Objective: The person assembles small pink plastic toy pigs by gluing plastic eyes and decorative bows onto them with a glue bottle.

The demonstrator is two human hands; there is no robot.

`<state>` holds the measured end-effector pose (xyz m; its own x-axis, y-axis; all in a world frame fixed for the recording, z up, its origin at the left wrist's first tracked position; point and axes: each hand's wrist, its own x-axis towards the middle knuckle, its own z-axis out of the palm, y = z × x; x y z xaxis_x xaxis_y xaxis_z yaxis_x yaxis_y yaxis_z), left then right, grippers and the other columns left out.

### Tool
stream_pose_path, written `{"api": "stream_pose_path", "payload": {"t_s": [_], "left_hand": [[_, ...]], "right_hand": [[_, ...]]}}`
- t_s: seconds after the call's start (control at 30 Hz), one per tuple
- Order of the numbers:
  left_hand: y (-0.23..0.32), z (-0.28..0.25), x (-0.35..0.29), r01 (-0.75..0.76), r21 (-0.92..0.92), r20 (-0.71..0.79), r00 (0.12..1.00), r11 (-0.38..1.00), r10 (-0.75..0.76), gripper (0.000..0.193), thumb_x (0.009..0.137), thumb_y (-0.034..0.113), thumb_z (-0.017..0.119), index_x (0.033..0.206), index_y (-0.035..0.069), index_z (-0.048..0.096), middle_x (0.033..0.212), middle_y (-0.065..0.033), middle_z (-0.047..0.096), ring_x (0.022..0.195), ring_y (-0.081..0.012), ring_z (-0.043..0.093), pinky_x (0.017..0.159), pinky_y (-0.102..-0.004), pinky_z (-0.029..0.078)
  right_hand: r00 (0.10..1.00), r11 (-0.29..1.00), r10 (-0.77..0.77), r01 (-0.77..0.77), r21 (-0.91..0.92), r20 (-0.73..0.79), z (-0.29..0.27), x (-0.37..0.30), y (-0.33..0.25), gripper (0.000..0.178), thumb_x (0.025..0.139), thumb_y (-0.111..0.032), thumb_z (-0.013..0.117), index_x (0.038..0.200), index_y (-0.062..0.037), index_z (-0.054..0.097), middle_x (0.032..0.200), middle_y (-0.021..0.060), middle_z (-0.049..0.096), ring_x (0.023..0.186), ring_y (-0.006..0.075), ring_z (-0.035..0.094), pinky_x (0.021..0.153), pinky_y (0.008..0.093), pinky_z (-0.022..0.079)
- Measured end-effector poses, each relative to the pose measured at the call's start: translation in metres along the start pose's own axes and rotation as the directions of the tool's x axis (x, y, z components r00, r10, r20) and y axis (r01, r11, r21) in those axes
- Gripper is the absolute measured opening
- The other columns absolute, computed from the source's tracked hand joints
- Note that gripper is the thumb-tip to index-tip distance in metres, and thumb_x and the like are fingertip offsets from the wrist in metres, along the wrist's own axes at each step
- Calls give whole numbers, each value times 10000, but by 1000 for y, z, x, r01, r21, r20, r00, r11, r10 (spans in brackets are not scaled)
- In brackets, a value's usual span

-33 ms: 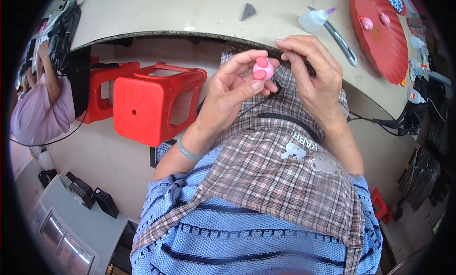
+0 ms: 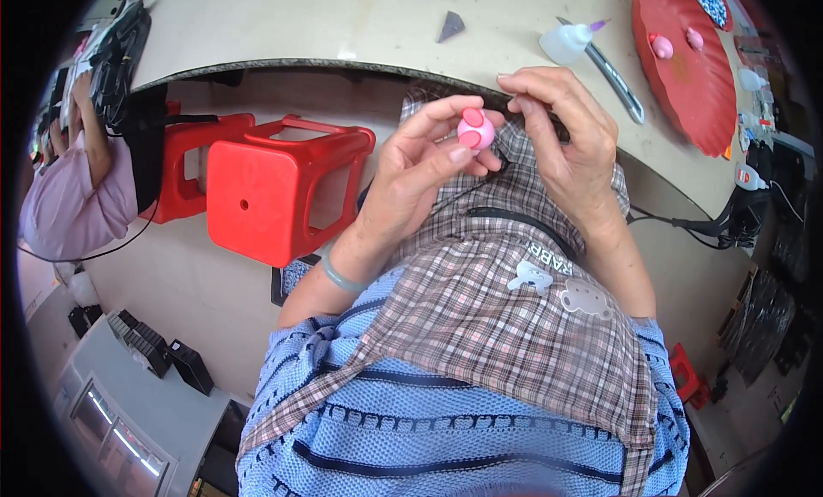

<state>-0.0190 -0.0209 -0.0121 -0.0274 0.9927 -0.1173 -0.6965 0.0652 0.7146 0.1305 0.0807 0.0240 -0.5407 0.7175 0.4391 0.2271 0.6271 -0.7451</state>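
Observation:
My left hand [image 2: 411, 158] holds a small round pink figurine [image 2: 477, 132] between thumb and fingers, above my lap. Two darker pink-red ovals sit on its near side. My right hand [image 2: 566, 124] is raised just to the right, apart from the figurine. Its fingers are bent and drawn toward the thumb; whatever they pinch, if anything, is too small or hidden to make out. On the table [image 2: 343, 25] beyond lie a white squeeze bottle with a purple tip [image 2: 566, 44] and a grey pen-like tool [image 2: 615, 81].
A red scalloped tray [image 2: 686, 94] holds small pink pieces [image 2: 661, 46], with blue-and-white beads [image 2: 707, 0] at its far end. A grey-purple chip [image 2: 450, 26] lies on the table. Red stools [image 2: 253, 201] stand at left, near another person in a pink top [image 2: 81, 192].
The view has shifted very slightly, and a blue thing shows at the table's top edge. My hands and the figurine keep nearly the same pose.

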Motion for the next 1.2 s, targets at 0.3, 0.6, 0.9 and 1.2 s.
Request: {"api": "stream_pose_path", "payload": {"t_s": [0.3, 0.6, 0.9, 1.2], "left_hand": [[12, -10, -7, -34, -5, -23, 999, 999, 34, 443, 948, 145, 567, 1352, 16, 441, 1246, -195, 575, 938, -229, 654, 820, -293, 533], [14, -21, -2, -110, -150, 0, 994, 983, 111, 469, 947, 197, 583, 1356, 10, 452, 1246, -204, 574, 1043, -212, 607, 892, -296, 496], [17, -24, -5, -155, -69, -21, 988, 985, 154, 534, 915, 218, 629, 1355, -8, 429, 1277, -245, 528, 1080, -253, 597, 891, -302, 517], [17, -30, -5, -162, -70, -30, 987, 984, 160, 550, 887, 195, 665, 1346, -6, 440, 1262, -233, 546, 1090, -266, 597, 912, -321, 512]], "right_hand": [[998, 998, -25, 29, -63, 64, 3, -3, -7, 262, 773, 117, 595, 985, -22, 661, 900, 112, 652, 787, 232, 664, 637, 308, 544], [979, 963, -193, 202, -177, 66, 20, 47, 0, 208, 790, 82, 597, 971, -8, 646, 875, 119, 627, 755, 276, 638, 657, 344, 517], [970, 909, -174, 224, -350, 169, 34, 76, -4, 280, 820, 21, 602, 1097, -15, 621, 1100, 150, 586, 954, 260, 597, 817, 325, 492], [968, 808, -156, 239, -539, 196, 59, 113, 6, 234, 790, -62, 638, 1011, 13, 637, 1079, 215, 583, 1036, 353, 553, 899, 405, 461]]}}
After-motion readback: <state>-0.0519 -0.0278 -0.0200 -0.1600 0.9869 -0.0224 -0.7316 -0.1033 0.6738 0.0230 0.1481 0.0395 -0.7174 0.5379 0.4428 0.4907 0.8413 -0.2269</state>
